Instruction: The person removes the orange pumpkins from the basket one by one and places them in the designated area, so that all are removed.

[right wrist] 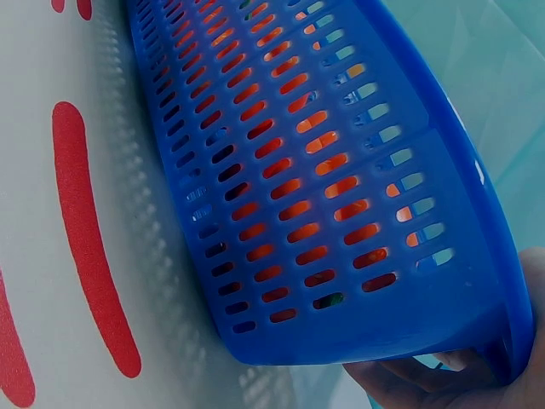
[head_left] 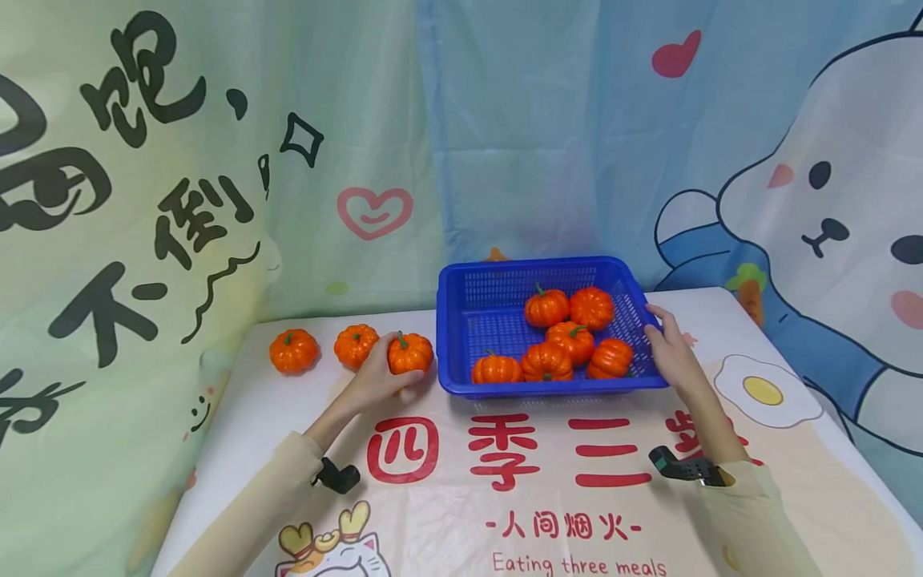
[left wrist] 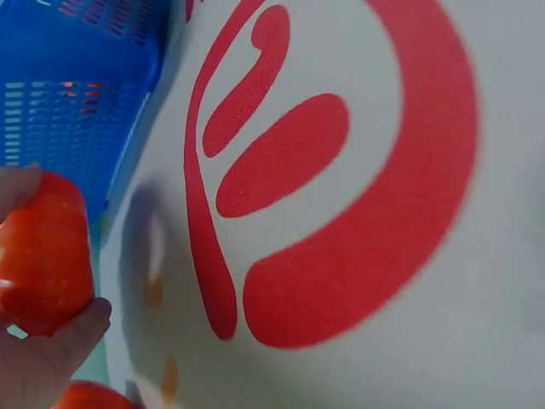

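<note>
My left hand [head_left: 380, 375] grips a small orange pumpkin [head_left: 410, 354] just left of the blue basket. Fingers and thumb close round the pumpkin [left wrist: 44, 256] from both sides in the left wrist view, with the basket wall behind it. At the right end of the blue plastic basket [head_left: 461, 392], my right hand [head_left: 672, 350] holds the rim. From the right wrist camera, fingers curl under the rim [right wrist: 487, 179] at the basket's corner. Several orange pumpkins [head_left: 570, 343] lie inside, mostly toward the right and front, and show through the slots.
Two more pumpkins, one at the far left [head_left: 294, 351] and one beside my left hand [head_left: 356, 345], sit on the table. A white printed cloth [head_left: 447, 513] with red lettering covers the tabletop. Behind the basket hangs a printed curtain [head_left: 505, 192].
</note>
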`<act>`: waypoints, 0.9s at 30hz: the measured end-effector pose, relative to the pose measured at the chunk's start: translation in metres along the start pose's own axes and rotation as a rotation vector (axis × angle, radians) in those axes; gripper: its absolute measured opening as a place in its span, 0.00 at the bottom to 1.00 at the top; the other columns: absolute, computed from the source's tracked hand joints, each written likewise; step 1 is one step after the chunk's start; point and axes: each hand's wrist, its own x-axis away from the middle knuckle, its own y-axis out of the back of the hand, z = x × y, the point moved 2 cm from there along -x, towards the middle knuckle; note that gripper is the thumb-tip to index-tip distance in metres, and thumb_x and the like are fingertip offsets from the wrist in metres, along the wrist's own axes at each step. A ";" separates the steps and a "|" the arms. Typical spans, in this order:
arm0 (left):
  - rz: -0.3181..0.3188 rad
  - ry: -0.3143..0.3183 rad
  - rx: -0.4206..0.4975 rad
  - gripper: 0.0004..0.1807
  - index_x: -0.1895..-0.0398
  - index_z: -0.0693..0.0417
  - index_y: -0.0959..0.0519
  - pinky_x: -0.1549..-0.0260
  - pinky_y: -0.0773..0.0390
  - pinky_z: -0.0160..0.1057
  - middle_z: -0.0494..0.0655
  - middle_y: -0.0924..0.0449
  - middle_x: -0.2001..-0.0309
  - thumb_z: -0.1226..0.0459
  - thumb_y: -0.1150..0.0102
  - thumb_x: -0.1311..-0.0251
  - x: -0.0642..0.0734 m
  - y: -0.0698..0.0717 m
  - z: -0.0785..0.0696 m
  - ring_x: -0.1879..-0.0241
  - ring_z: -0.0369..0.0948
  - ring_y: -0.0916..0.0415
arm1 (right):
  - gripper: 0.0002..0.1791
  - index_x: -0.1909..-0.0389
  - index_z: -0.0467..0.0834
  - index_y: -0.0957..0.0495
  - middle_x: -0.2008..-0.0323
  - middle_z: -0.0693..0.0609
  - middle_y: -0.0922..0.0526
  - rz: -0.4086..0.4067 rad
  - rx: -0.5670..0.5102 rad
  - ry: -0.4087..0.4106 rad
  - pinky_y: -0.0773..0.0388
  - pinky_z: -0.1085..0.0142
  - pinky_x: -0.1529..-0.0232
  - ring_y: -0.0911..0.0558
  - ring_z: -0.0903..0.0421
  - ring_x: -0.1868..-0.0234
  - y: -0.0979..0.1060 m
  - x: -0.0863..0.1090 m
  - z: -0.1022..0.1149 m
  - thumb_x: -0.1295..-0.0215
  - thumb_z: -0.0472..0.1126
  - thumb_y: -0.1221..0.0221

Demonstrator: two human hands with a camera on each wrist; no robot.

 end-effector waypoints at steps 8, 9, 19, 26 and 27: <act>-0.057 -0.029 0.012 0.50 0.25 0.56 0.53 0.31 0.36 0.56 0.59 0.43 0.31 0.51 0.34 0.42 -0.024 -0.009 -0.009 0.34 0.55 0.37 | 0.32 0.22 0.48 0.65 0.24 0.32 0.58 -0.008 0.004 0.002 0.48 0.26 0.37 0.48 0.26 0.29 0.001 0.000 0.000 0.22 0.53 0.72; -0.062 -0.023 0.017 0.50 0.25 0.56 0.53 0.31 0.37 0.56 0.60 0.43 0.31 0.52 0.34 0.42 -0.026 -0.009 -0.010 0.34 0.55 0.37 | 0.32 0.22 0.48 0.65 0.24 0.32 0.58 -0.009 0.005 0.000 0.49 0.26 0.37 0.48 0.26 0.29 0.001 0.000 0.000 0.22 0.52 0.72; -0.028 0.001 -0.039 0.48 0.28 0.53 0.49 0.36 0.30 0.55 0.57 0.38 0.35 0.55 0.30 0.46 -0.033 -0.016 0.000 0.38 0.52 0.34 | 0.33 0.22 0.49 0.66 0.24 0.32 0.58 0.004 0.003 -0.005 0.48 0.26 0.37 0.49 0.26 0.28 0.000 0.001 0.001 0.22 0.53 0.72; -0.049 -0.013 -0.049 0.49 0.29 0.53 0.48 0.36 0.29 0.54 0.56 0.36 0.37 0.54 0.28 0.49 -0.032 -0.016 0.002 0.39 0.52 0.33 | 0.32 0.22 0.48 0.65 0.24 0.32 0.58 -0.002 0.007 0.006 0.49 0.26 0.37 0.48 0.26 0.29 0.000 0.000 0.000 0.22 0.53 0.72; -0.052 -0.010 -0.053 0.49 0.29 0.53 0.48 0.36 0.30 0.54 0.56 0.36 0.37 0.54 0.28 0.49 -0.032 -0.016 0.002 0.39 0.52 0.33 | 0.32 0.22 0.48 0.65 0.24 0.32 0.58 0.001 0.004 0.004 0.49 0.26 0.38 0.49 0.26 0.29 0.000 0.001 0.000 0.22 0.53 0.72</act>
